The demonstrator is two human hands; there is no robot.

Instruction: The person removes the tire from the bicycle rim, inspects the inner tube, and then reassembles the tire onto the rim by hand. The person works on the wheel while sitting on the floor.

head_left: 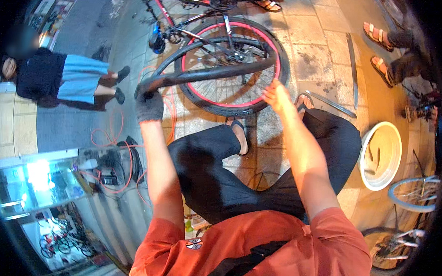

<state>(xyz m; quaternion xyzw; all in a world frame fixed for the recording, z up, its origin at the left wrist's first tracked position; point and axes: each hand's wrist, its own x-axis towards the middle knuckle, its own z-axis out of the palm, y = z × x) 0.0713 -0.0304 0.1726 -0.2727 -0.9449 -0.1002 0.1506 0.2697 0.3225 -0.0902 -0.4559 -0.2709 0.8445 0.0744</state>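
The black tyre [218,72] arches across the front of the pink-rimmed bicycle wheel [233,65], half peeled off and held up clear of the rim. At its left end the gloved left hand [148,102] has its grip clamped round the rubber, apparently to keep that end pulled out and taut. The tyre runs rightward from that fist to the wheel's far edge. There the bare right hand [277,95] sits just below the tyre's right end, fingers spread apart, seemingly steadying it; whether it touches is unclear. A white basin [364,143] lies on the paving further right
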